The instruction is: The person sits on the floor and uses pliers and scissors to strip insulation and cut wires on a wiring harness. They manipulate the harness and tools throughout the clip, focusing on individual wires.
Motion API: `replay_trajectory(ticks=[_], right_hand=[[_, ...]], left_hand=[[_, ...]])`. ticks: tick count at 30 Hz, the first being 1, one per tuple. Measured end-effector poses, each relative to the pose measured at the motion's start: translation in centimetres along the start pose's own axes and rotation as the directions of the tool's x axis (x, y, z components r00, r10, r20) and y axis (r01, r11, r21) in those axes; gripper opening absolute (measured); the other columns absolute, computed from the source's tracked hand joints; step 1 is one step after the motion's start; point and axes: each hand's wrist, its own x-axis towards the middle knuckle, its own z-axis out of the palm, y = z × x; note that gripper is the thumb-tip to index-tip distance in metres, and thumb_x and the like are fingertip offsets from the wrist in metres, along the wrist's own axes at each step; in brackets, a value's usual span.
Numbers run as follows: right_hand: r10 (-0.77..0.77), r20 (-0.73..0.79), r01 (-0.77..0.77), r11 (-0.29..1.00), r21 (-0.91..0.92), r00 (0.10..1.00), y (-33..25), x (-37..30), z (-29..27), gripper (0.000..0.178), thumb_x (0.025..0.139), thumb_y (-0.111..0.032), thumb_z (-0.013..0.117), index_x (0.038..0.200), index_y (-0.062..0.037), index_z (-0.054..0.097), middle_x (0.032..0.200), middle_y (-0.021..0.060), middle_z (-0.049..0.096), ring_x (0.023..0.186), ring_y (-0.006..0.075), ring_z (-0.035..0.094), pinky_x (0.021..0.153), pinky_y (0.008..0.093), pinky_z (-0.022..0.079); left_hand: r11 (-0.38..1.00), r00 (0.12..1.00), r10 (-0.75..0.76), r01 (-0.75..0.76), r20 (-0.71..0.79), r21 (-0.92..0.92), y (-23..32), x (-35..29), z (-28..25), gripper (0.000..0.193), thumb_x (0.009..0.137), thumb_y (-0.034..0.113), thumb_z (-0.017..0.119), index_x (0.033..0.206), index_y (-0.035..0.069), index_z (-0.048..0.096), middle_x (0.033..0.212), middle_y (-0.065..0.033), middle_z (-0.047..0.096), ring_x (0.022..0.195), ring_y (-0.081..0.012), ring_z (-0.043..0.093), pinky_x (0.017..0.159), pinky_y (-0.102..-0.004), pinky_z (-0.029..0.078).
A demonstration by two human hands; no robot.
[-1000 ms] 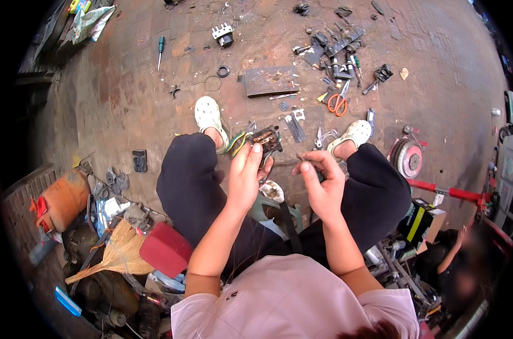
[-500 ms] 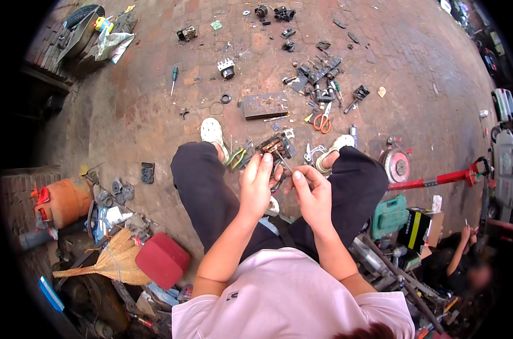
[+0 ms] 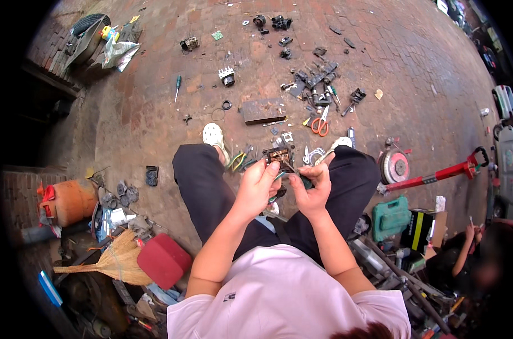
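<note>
Between my knees, my left hand (image 3: 260, 183) is closed on a small black part with copper-coloured strips (image 3: 279, 156), thumb on its near edge. My right hand (image 3: 311, 191) grips a screwdriver (image 3: 306, 182) with a dark green handle. Its thin shaft points up and left at the part; whether the tip touches it is hard to tell. Dark and greenish shapes below my left fingers are partly hidden. Yellow-green pliers (image 3: 239, 159) lie on the ground beside my left shoe.
A metal block (image 3: 264, 111), orange-handled scissors (image 3: 320, 125) and a pile of black parts (image 3: 319, 79) lie ahead. Another screwdriver (image 3: 178, 87) lies at left. A red jack (image 3: 437, 175) and green case (image 3: 389, 218) are at right, near another person (image 3: 465, 254). A broom (image 3: 112, 260) lies at lower left.
My right hand has shifted its grip, and the screwdriver's green handle now shows. The black part has turned, with its copper strips facing up more. The view has shifted slightly.
</note>
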Motion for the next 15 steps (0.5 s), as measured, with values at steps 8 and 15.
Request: replay_trajectory(ticks=[8,15], right_hand=[[-0.438,0.038,0.416,0.819,-0.396,0.898,-1.0,1.0,-0.2,0.032,0.067,-0.003,0.078,0.081,-0.0044,0.049,0.076,0.0145,0.064,0.059,0.0276,0.063,0.05,0.0308,0.049],[-0.27,-0.032,0.256,0.938,-0.232,0.962,-0.9,-0.2,-0.5,0.031,0.068,-0.003,0.078,0.08,-0.0039,0.049,0.075,0.0138,0.064,0.062,0.0274,0.065,0.054,0.0315,0.05]], left_hand=[[0.998,0.998,0.054,-0.053,-0.036,0.032,0.3,0.8,1.6,0.03,0.094,0.036,0.053,0.091,0.007,0.045,0.062,0.0053,0.036,0.051,-0.0024,0.029,0.046,-0.0184,0.026],[0.918,0.982,0.13,-0.067,-0.138,0.392,-0.5,2.1,2.7,0.039,0.087,0.036,0.065,0.084,-0.001,0.052,0.067,-0.0017,0.055,0.061,-0.0074,0.049,0.053,-0.0258,0.042]])
